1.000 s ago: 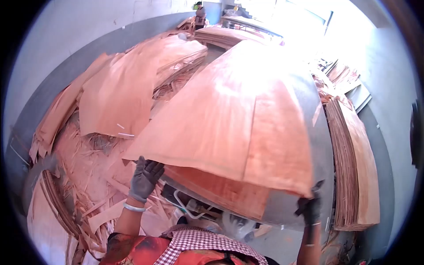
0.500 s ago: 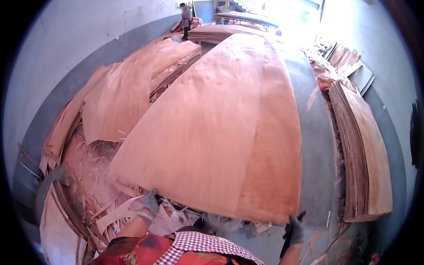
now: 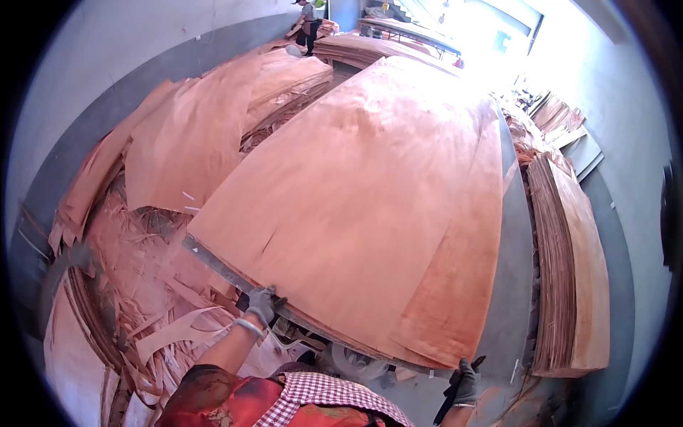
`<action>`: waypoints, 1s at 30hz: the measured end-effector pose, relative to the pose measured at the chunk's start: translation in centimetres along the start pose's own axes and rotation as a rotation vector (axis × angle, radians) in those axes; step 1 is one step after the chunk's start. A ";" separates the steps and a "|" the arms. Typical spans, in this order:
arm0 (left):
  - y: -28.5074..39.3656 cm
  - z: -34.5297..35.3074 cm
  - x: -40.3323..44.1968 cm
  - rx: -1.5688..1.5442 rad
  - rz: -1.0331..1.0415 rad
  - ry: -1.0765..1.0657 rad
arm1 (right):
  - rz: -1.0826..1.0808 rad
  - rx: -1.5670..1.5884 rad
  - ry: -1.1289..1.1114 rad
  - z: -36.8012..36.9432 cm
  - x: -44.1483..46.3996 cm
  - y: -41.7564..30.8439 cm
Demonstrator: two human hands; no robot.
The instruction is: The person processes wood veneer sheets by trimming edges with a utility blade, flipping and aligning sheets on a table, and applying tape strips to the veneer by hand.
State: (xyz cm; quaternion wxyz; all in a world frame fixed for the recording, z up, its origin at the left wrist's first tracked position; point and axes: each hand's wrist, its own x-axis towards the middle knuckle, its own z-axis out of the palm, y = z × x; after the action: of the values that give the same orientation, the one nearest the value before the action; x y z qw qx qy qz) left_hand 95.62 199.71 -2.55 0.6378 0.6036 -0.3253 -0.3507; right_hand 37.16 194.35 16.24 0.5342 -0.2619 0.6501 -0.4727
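A large thin wood sheet point(image 3: 341, 192) lies over the grey table point(image 3: 514, 285), on top of other sheets whose edges show along the near side. Gloved in grey, my left hand point(image 3: 265, 304) is at the near edge, left of the middle, with its fingers over the rim; whether it grips is unclear. My right hand point(image 3: 464, 384), also gloved, is beside the sheet's near right corner. Its fingers are closed around a dark, narrow tool, perhaps a knife, whose tip points up past the hand. A short slit shows in the sheet's near left part.
Sheet stacks stand at the left point(image 3: 192, 135), right point(image 3: 562, 270) and back point(image 3: 377, 51). Torn veneer scraps point(image 3: 156, 270) cover the floor at the left. A person point(image 3: 308, 25) stands at the far back beside a pile. A wall runs along each side.
The raised sheet has come down flat, and its near left corner has shifted. My left hand moved down, then slightly right along the edge. The far person has bent toward the pile.
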 end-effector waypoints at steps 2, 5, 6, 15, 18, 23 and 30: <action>-0.8 0.5 1.1 -0.005 -0.030 0.001 | -0.002 -0.026 0.004 0.9 0.1 -0.9; 4.9 0.8 -2.1 0.199 0.083 -0.001 | -0.016 -0.017 0.078 0.3 -2.4 0.3; 8.0 0.7 -3.2 0.122 0.048 0.055 | -0.030 0.000 0.087 -0.1 -4.0 1.4; 12.2 -0.9 -0.4 -0.425 -0.265 0.320 | -0.028 -0.089 0.074 -1.3 -2.2 1.9; 9.2 -0.4 2.4 -0.325 -0.359 0.367 | -0.023 -0.129 0.040 -1.0 0.4 0.6; 9.5 -0.8 2.5 -0.318 -0.495 0.332 | -0.084 -0.254 0.123 -1.9 -0.9 4.3; 10.3 0.2 2.6 -0.092 -0.531 0.394 | -0.084 0.034 0.139 0.1 -11.4 7.0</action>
State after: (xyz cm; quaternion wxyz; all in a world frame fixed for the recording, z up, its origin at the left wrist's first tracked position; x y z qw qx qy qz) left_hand 97.44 197.66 7.73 0.6013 0.6943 -0.0108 -0.3954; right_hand 41.72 206.86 15.03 0.4718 -0.2467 0.6659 -0.5226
